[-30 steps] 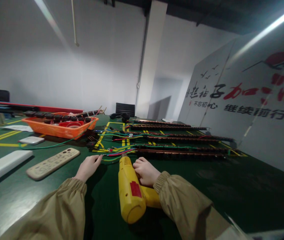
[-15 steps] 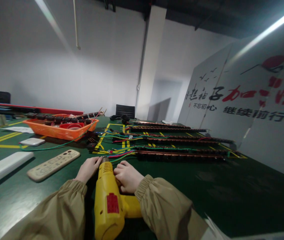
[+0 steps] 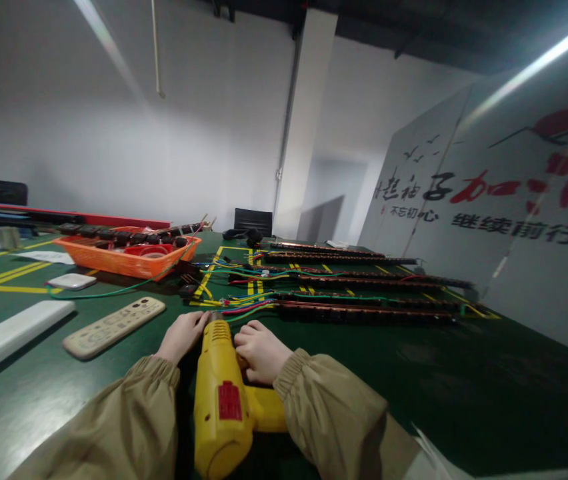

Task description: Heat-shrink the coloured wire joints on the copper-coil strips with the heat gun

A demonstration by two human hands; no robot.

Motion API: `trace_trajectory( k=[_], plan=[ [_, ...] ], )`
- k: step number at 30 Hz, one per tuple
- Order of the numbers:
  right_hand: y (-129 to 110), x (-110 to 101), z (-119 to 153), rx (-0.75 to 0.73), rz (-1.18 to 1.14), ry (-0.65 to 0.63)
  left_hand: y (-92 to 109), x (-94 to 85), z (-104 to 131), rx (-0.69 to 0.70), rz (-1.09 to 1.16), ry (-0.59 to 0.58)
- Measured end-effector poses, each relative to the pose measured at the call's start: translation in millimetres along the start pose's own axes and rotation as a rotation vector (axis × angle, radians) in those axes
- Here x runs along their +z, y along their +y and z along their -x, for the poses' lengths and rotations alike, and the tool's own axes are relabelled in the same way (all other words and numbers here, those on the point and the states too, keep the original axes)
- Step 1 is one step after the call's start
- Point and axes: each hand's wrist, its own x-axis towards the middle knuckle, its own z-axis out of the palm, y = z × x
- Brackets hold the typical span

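A yellow heat gun (image 3: pixel 219 407) with a red label lies in front of me, its metal nozzle pointing away and its handle out to the right. My left hand (image 3: pixel 183 335) is left of the nozzle. Its fingers are pressed together, and their tips are partly hidden by the gun. On the other side, my right hand (image 3: pixel 263 352) is closed, fingers curled beside the gun's body; whatever it grips is hidden. Just beyond both hands, coloured wires (image 3: pixel 249 309) run out of a long dark strip (image 3: pixel 364 312) with copper-coloured edging.
Several more dark strips (image 3: pixel 364 280) lie behind on the green table (image 3: pixel 414 373). To the left are an orange basket (image 3: pixel 124 261) of parts, a beige remote control (image 3: pixel 114 328), a white power bank (image 3: pixel 19 333) and a small white box (image 3: pixel 73 281). A chair (image 3: pixel 253 220) stands beyond.
The whole view has shifted slightly, so everything appears a little further right. Both hands keep nearly the same place beside the heat gun.
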Motion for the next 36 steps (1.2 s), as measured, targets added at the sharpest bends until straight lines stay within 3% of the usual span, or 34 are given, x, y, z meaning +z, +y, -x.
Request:
trace_trajectory(
  k=[7, 23, 36],
  plan=[
    [13, 8, 11, 0.066, -0.01, -0.036, 2, -1.4, 2, 0.011, -0.049, -0.004],
    [58, 4, 77, 0.327, 0.034, -0.055, 4, -3.1, 4, 0.004, -0.074, -0.011],
    [57, -1, 81, 0.351, 0.062, -0.029, 5, -2.3, 6, -0.001, -0.06, 0.009]
  ],
)
